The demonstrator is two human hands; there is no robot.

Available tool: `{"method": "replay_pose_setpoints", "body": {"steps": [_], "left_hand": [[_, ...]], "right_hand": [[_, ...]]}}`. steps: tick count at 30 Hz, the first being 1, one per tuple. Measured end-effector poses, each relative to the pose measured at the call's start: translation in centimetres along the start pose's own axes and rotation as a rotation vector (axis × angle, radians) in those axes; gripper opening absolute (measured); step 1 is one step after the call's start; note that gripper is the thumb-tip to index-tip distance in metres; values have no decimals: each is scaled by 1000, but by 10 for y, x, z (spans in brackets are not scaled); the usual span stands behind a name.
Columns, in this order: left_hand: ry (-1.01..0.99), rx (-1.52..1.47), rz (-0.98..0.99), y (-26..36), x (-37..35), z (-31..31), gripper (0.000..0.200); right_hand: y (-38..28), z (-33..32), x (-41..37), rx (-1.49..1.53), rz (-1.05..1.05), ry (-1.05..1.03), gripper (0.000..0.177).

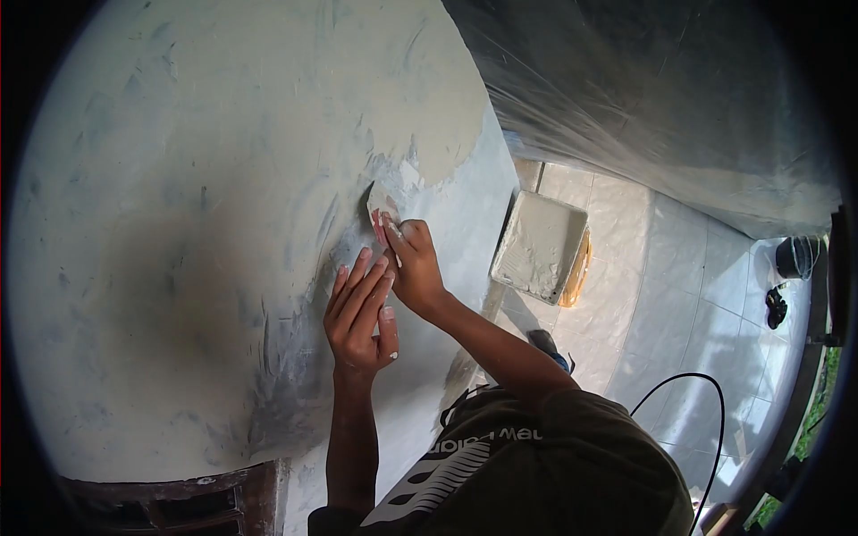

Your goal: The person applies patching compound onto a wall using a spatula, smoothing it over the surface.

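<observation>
My right hand (pixel 414 272) is closed around a putty knife (pixel 379 207), a flat blade with a reddish part near my fingers. Its blade lies against the wall (pixel 206 134), right by a rough edge of pale filler with bluish-grey surface around it. Just below and to the left, my left hand (pixel 360 317) is spread with fingers stretched out, fingertips right at the wall. White filler smears show on the fingers of both hands.
A tray (pixel 511 234) of pale filler stands on the tiled floor (pixel 626 277), with something orange-yellow beneath. Plastic sheeting (pixel 643 98) hangs at upper right. A dark bucket (pixel 795 257) and a black cable (pixel 720 402) are at right. A dark wooden frame (pixel 259 505) borders the wall's lower left.
</observation>
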State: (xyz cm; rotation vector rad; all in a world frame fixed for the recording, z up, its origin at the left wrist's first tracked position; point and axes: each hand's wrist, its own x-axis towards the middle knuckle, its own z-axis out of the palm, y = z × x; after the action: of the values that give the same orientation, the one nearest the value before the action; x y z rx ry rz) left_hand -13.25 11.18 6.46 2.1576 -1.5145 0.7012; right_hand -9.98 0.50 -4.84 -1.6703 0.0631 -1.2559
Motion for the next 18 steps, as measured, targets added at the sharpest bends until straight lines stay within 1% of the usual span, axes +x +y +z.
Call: {"method": "replay_pose_setpoints", "body": {"steps": [2, 3, 5, 6, 7, 8, 10, 13, 14, 16, 18], "left_hand": [[-3, 2, -3, -3, -2, 0, 33], [-9, -2, -14, -3, -2, 0, 33], [-17, -6, -21, -3, -3, 0, 32], [-13, -6, -20, -2, -4, 1, 32], [-13, -9, -21, -2, -4, 3, 32], [-16, -11, -21, -2, -5, 3, 32], [-19, -15, -20, -2, -4, 2, 32], [-18, -25, -23, -7, -3, 5, 32], [-18, -27, -26, -9, -2, 5, 32], [-23, -16, -22, -13, -2, 4, 31], [-33, -7, -28, -14, -5, 4, 31]], "right_hand": [[7, -17, 10, -16, -4, 66, 54], [15, -21, 30, -68, -21, 211, 49], [42, -26, 72, -161, 6, 313, 46], [57, -24, 90, -229, -1, 360, 42], [67, -22, 102, -299, 85, 297, 40], [72, -17, 100, -298, 85, 299, 40], [81, -1, 95, -241, 19, 169, 43], [45, 12, 37, -191, 20, 81, 49], [34, 11, 15, -131, 32, 57, 50], [20, -5, -4, -24, 0, 68, 49], [25, -19, 20, -44, 10, 171, 47]]}}
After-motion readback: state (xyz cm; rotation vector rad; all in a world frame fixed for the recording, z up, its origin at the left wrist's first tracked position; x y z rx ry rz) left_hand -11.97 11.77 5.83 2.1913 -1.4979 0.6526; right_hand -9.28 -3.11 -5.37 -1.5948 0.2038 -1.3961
